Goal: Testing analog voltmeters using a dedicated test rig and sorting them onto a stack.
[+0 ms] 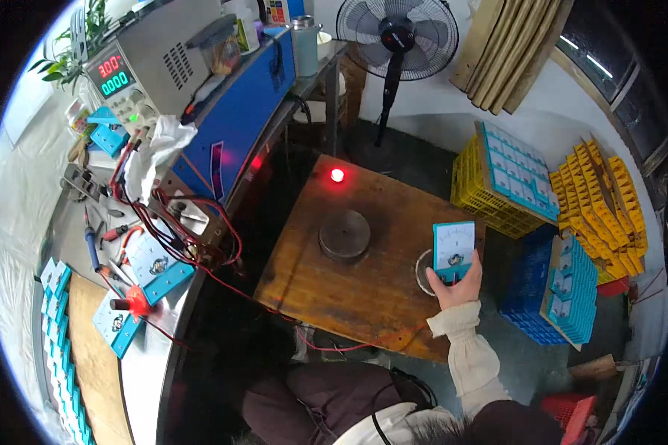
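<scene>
Here, the right hand [459,288] was clamped on the lower edge of a small analog panel meter [453,252], fingers wrapped round its blue base, holding it upright above the right-hand edge of the wooden table [334,285]; the left hand was nowhere in view, so nothing can be said of its grip. The hold looked shallow, taken only at the bottom, so the meter could tip forward or slip, and a fall onto the table or past its edge to the floor might crack the clear face or knock the needle. Directly behind the meter, on the table, lay a round metal ring [424,271], partly hidden by it; setting the meter down carelessly could clip that rim. The meter itself was a squarish piece with a white dial face on top, a curved scale across it, and a blue lower band with a dark centre. Toward the middle of the table sat a dark round metal disc [344,234], and beyond that, near the far edge, a red lamp [337,175] glowed. A red wire [334,347] trailed along the table's near edge, near enough to the sleeve to catch on it. Well right of the table stood blue crates [531,297] with more such meters.
</scene>
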### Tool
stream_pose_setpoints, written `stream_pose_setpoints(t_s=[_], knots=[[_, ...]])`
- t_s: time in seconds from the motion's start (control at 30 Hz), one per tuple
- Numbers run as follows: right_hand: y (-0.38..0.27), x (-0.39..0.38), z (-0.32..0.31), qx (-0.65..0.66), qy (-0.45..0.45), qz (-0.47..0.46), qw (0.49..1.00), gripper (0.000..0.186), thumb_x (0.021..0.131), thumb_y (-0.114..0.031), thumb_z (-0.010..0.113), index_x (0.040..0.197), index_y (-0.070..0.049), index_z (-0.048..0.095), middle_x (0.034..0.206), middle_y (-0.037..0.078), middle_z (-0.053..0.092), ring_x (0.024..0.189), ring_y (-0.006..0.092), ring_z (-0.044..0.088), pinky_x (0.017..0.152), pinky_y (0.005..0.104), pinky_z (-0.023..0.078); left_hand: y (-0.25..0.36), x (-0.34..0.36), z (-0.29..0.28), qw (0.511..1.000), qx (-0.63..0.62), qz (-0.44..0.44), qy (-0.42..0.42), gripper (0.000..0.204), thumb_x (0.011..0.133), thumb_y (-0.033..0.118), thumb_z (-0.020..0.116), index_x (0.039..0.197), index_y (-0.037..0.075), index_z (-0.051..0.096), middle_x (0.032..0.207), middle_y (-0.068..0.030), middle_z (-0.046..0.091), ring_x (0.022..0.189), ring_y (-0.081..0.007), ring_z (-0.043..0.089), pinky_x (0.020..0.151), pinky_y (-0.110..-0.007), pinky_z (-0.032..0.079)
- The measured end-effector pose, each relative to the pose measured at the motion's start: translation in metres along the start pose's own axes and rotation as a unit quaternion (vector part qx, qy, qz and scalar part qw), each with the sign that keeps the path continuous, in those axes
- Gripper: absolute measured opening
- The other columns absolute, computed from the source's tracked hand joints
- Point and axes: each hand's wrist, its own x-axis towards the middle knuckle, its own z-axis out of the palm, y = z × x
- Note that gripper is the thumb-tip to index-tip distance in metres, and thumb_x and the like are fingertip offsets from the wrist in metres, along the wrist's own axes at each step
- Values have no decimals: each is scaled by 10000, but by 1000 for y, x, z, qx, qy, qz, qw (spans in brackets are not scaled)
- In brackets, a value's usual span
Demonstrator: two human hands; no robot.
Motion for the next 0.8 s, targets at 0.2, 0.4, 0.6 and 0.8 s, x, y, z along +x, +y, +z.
stream_pose_setpoints(t_s=[0.2, 0.4, 0.6, 0.8], knots=[[0, 2, 0, 20, -2, -7, 1000, 972, 629, -432, 828, 1325, 72, 374, 1208, 259, 493, 1113, 406, 485, 945, 461, 402, 5, -1, 3, 999, -18, 46, -2, 480, 867, 71, 533, 1340, 81, 454, 1213, -169, 528, 1204, -342, 468, 998, -469, 385], [16, 4, 14, 158, -20, 9, 987, 943, 660, -310, 845, 1375, 48, 345, 1352, 240, 425, 1217, 353, 458, 1017, 445, 379, 26, -19, -17, 990, -46, 133, 22, 499, 852, 69, 547, 1341, 96, 454, 1216, -168, 520, 1231, -360, 449, 1010, -488, 372], [-17, 7, 31, 116, 29, -44, 992, 894, 727, -331, 809, 1384, 45, 335, 1354, 240, 429, 1209, 321, 482, 1000, 433, 414, 29, -58, 6, 979, 12, 156, 133, 519, 836, 67, 561, 1342, 111, 453, 1218, -167, 513, 1259, -379, 431, 1022, -507, 359], [-154, -92, 46, 348, -10, -269, 898, 918, 685, -246, 822, 1408, 5, 315, 1369, 211, 419, 1207, 300, 475, 1000, 417, 411, -3, -112, 47, 852, -155, -408, 289, 447, 941, 238, 527, 1350, 74, 457, 1174, -192, 542, 1086, -354, 516, 940, -420, 437]])
